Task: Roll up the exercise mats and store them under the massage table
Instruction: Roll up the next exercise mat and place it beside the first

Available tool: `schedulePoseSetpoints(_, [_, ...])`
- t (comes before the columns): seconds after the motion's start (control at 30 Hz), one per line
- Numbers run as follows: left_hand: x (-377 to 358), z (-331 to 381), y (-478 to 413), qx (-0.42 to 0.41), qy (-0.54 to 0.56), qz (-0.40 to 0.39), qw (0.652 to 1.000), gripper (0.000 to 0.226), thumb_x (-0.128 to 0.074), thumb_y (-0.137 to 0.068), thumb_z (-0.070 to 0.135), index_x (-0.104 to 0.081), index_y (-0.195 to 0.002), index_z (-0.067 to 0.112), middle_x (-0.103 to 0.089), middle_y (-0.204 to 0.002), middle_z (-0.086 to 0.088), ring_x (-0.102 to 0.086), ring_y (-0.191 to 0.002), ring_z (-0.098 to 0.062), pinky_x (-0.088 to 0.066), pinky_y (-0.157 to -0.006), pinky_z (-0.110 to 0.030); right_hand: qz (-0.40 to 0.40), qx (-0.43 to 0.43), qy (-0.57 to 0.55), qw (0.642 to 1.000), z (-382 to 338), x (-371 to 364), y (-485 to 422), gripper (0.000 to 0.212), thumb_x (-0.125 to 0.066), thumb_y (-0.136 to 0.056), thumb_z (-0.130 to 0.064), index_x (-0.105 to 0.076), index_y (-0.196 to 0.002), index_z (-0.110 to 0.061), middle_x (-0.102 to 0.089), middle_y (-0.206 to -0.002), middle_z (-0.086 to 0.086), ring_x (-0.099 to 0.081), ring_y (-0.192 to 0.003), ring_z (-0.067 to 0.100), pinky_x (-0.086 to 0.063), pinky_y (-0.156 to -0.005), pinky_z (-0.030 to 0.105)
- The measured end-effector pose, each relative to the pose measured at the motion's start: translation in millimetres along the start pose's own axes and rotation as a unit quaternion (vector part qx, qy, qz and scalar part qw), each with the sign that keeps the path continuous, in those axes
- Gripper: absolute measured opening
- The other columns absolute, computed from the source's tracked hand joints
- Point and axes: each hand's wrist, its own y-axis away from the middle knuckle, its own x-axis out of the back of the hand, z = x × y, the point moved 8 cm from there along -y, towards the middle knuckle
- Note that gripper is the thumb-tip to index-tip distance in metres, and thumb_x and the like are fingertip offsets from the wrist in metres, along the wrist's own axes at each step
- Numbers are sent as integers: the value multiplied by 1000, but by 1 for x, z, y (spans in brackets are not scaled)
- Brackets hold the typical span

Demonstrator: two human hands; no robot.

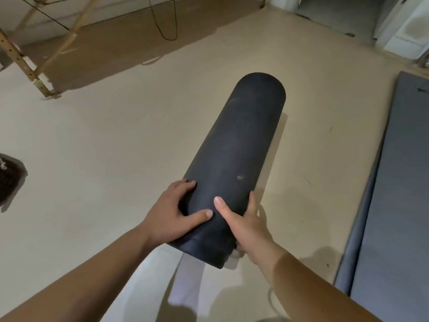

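Grip on the rolled mat, both hands at its near end. The black roll points away from the person, toward the middle of the room, over the beige floor; whether its far end touches the floor cannot be told. The left hand has its fingers curled round the roll's left side and its thumb laid across the top. The right hand has its thumb along the top, just beside the left thumb, and its fingers wrapped round the right side. Both forearms are bare.

A grey mat lies flat on the floor at the right edge, apart from the roll. The wooden massage table legs stand at upper left, with dark bracing wires between them. A black cable loops down near the far wall. A dark object, cut by the left edge, sits on the floor; what it is cannot be told.
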Motion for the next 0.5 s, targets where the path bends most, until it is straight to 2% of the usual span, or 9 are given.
schedulePoseSetpoints(0.07, [-7, 4, 7, 3, -17, -6, 1000, 105, -73, -70, 80, -40, -156, 28, -44, -155, 15, -48, -138, -8, -47, -113, -38, 14, 7, 33, 999, -2, -3, 0, 117, -71, -68, -89, -10, -162, -57, -34, -161, -1, -51, -138, 33, -55, -107, 52])
schedulePoseSetpoints(0.17, [-3, 3, 7, 8, 26, -10, 1000, 74, -76, -78, 65, -48, -140, 34, -57, -133, 20, -60, -119, -6, -56, -99, -40, -7, 6, -19, 1000, 3, 3, -4, 96, -68, -81, -80, -16, -160, -59, -44, -157, -5, -57, -130, 30, -60, -100, 55])
schedulePoseSetpoints(0.23, [2, -3, 5, 20, 18, -9, 1000, 65, -73, -80, 63, -51, -135, 35, -59, -126, 16, -62, -115, -10, -57, -95, -44, -28, -8, -34, 999, 10, 8, -9, 90, -70, -87, -73, -20, -159, -58, -50, -151, -6, -61, -128, 31, -63, -96, 53])
schedulePoseSetpoints(0.3, [5, -12, 2, 35, -12, -1, 999, 79, -69, -78, 70, -48, -145, 33, -56, -137, 11, -58, -123, -16, -54, -102, -47, -72, -31, -41, 996, 17, 1, -11, 83, -71, -82, -77, -31, -153, -59, -54, -146, -10, -63, -127, 30, -65, -89, 50])
schedulePoseSetpoints(0.37, [6, -18, 1, 58, -48, 1, 997, 99, -64, -73, 76, -38, -159, 33, -45, -152, 9, -45, -138, -19, -47, -113, -46, -92, -42, -44, 994, 23, -7, -13, 81, -70, -75, -83, -40, -147, -60, -60, -146, -8, -68, -122, 29, -67, -83, 49])
schedulePoseSetpoints(0.43, [7, -20, 4, 85, -48, 6, 995, 106, -60, -69, 78, -30, -163, 38, -36, -154, 8, -33, -145, -19, -41, -117, -43, -87, -44, -52, 994, 29, -12, -19, 81, -68, -78, -81, -37, -149, -58, -59, -147, -5, -69, -121, 28, -67, -84, 50])
schedulePoseSetpoints(0.5, [10, -21, 6, 94, -43, 16, 995, 106, -59, -68, 79, -29, -162, 42, -36, -150, 5, -33, -142, -18, -40, -113, -38, -94, -46, -62, 993, 28, -16, -19, 79, -68, -83, -77, -36, -152, -57, -57, -148, -5, -67, -123, 29, -65, -88, 51])
